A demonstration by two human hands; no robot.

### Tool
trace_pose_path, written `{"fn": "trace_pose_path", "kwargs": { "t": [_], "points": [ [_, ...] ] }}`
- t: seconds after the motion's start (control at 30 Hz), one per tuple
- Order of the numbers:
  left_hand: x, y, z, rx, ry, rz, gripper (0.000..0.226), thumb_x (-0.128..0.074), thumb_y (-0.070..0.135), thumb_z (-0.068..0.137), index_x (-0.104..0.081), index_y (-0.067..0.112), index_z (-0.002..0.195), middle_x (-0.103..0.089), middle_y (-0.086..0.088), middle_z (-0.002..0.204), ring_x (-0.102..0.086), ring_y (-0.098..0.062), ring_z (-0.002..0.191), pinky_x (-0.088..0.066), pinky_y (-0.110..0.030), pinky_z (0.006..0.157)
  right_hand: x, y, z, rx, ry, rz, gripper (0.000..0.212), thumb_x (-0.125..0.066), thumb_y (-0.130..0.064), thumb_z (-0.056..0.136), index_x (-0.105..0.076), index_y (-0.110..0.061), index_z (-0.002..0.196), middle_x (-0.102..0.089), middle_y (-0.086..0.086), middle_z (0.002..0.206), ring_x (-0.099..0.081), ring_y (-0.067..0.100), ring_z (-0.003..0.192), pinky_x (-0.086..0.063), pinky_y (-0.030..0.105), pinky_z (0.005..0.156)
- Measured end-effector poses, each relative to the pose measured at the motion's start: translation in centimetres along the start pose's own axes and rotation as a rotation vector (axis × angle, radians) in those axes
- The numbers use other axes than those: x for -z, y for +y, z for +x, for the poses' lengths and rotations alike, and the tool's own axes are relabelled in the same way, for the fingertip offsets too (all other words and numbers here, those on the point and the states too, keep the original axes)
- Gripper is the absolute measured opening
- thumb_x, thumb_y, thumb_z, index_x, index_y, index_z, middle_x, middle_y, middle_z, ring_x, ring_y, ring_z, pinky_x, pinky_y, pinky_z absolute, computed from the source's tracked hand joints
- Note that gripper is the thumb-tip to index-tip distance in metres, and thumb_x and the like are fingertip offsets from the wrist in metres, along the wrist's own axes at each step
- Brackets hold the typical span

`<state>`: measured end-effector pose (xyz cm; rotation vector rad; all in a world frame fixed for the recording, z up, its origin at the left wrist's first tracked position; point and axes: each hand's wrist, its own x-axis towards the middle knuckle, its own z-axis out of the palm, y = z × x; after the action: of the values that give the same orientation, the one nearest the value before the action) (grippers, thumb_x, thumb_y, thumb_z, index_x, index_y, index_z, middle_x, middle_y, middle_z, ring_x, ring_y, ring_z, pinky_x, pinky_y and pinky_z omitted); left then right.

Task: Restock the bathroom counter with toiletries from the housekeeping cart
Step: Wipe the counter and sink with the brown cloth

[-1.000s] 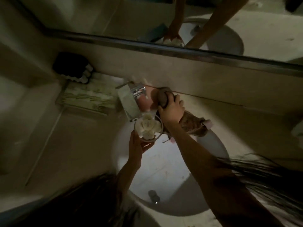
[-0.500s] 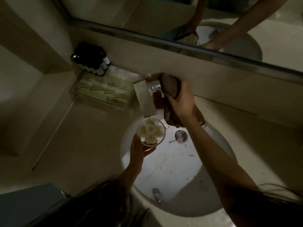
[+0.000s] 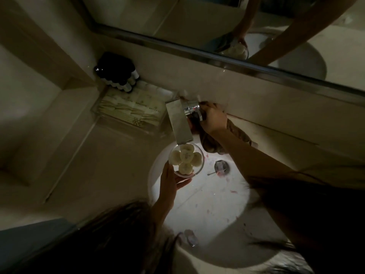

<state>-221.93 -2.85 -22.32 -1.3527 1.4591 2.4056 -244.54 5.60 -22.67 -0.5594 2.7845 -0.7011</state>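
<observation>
Cloth slid beside faucet; soap bowl in left grip.

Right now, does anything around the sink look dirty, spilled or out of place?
Yes. Pinkish spots are scattered over the white basin, thickest beside the drain, like stains or spilled residue. The glass dish of white rounds is held in the left hand over the basin, under the faucet spout, not on the counter.

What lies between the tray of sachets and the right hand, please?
In the head view, the flat metal tap spout stands between the tray and the right hand, which grips a brown cloth.
</observation>
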Motion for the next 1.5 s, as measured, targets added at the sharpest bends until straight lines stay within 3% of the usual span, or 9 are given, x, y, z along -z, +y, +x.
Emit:
{"fn": "trace_pose_path", "kwargs": {
  "t": [0.2, 0.43, 0.63, 0.83, 0.93, 1.0, 1.13, 1.33, 1.5],
  "points": [
    [0.2, 0.2, -1.0, -0.036, -0.021, 0.009, 0.024, -0.040, 0.026, 0.103, -0.050, 0.025, 0.125, -0.071, 0.006, 0.094, -0.073, -0.018, 0.080, -0.061, -0.037, 0.069, -0.7, -0.1, -2.8, 0.037, -0.019, 0.000, 0.043, -0.064, -0.031, 0.084, -0.057, -0.018, 0.125, -0.058, 0.007, 0.124, -0.048, 0.034, 0.116, -0.043, 0.048, 0.094],
    [1.5, -0.7, -2.7, -0.099, -0.023, 0.054, 0.035, -0.038, 0.025, 0.103, -0.044, 0.021, 0.137, -0.064, 0.000, 0.113, -0.072, -0.019, 0.088, -0.061, -0.035, 0.069, -0.4, 0.5, -5.5, 0.088, -0.015, -0.024, 0.034, -0.061, -0.029, 0.086, -0.060, -0.016, 0.117, -0.060, 0.009, 0.111, -0.054, 0.033, 0.100, -0.048, 0.043, 0.084],
    [0.9, -0.7, -3.6, -0.149, -0.050, 0.071, 0.029, -0.041, 0.025, 0.102, -0.051, 0.026, 0.129, -0.065, -0.006, 0.116, -0.070, -0.025, 0.092, -0.060, -0.038, 0.072, 0.8, 3.2, -8.0, 0.115, -0.216, 0.039, 0.042, -0.066, -0.028, 0.080, -0.060, -0.025, 0.122, -0.065, 0.006, 0.112, -0.061, 0.027, 0.102, -0.050, 0.039, 0.090],
    [-2.9, -0.6, -3.8, -0.264, 0.002, 0.402, 0.026, -0.042, 0.025, 0.102, -0.053, 0.017, 0.124, -0.056, -0.019, 0.130, -0.064, -0.034, 0.102, -0.061, -0.038, 0.067, 3.8, 8.5, -17.4, -0.272, 0.154, 0.785, 0.040, -0.073, -0.007, 0.079, -0.065, -0.012, 0.118, -0.067, 0.002, 0.112, -0.063, 0.023, 0.103, -0.046, 0.019, 0.088],
    [-6.5, -1.0, -3.4, -0.237, -0.096, 0.148, 0.036, -0.048, 0.034, 0.097, -0.051, 0.008, 0.121, -0.056, -0.027, 0.128, -0.065, -0.036, 0.100, -0.058, -0.039, 0.079, 6.4, 10.6, -22.7, -0.442, 0.346, 1.049, 0.041, -0.071, -0.018, 0.071, -0.068, -0.016, 0.111, -0.070, 0.004, 0.108, -0.065, 0.024, 0.100, -0.051, 0.033, 0.086],
    [-9.7, -1.2, -3.5, -0.163, -0.154, 0.192, 0.038, -0.041, 0.032, 0.102, -0.044, 0.012, 0.133, -0.054, -0.023, 0.133, -0.067, -0.026, 0.093, -0.060, -0.034, 0.074, 7.6, 12.0, -26.1, -0.520, 0.399, 1.194, 0.042, -0.069, -0.023, 0.068, -0.068, -0.019, 0.110, -0.070, 0.009, 0.107, -0.066, 0.029, 0.099, -0.052, 0.044, 0.087],
    [-16.3, -2.9, -2.4, -0.022, -0.373, 0.245, 0.044, -0.035, 0.032, 0.104, -0.029, 0.023, 0.147, -0.051, -0.019, 0.139, -0.067, -0.029, 0.099, -0.060, -0.032, 0.073, 8.8, 14.2, -30.7, -0.536, 0.461, 1.283, 0.043, -0.071, -0.024, 0.067, -0.069, -0.019, 0.110, -0.070, 0.012, 0.109, -0.066, 0.032, 0.101, -0.049, 0.054, 0.094],
    [-25.6, -5.9, -2.7, 0.089, -0.403, 0.379, 0.050, -0.031, 0.029, 0.105, -0.016, 0.022, 0.152, -0.043, -0.009, 0.144, -0.051, -0.031, 0.126, -0.046, -0.037, 0.096, 8.7, 16.5, -34.1, -0.556, 0.606, 1.391, 0.048, -0.066, -0.012, 0.074, -0.063, -0.010, 0.121, -0.066, 0.019, 0.119, -0.061, 0.039, 0.111, -0.042, 0.059, 0.102],
    [-28.9, -8.2, -1.5, 0.094, -0.452, 0.586, 0.051, -0.032, 0.036, 0.104, -0.019, 0.024, 0.152, -0.042, -0.010, 0.147, -0.052, -0.025, 0.124, -0.040, -0.041, 0.107, 8.6, 17.5, -34.8, -0.621, 0.638, 1.466, 0.049, -0.070, -0.013, 0.070, -0.064, -0.010, 0.119, -0.066, 0.020, 0.118, -0.061, 0.040, 0.110, -0.040, 0.061, 0.103]
  ]
}}
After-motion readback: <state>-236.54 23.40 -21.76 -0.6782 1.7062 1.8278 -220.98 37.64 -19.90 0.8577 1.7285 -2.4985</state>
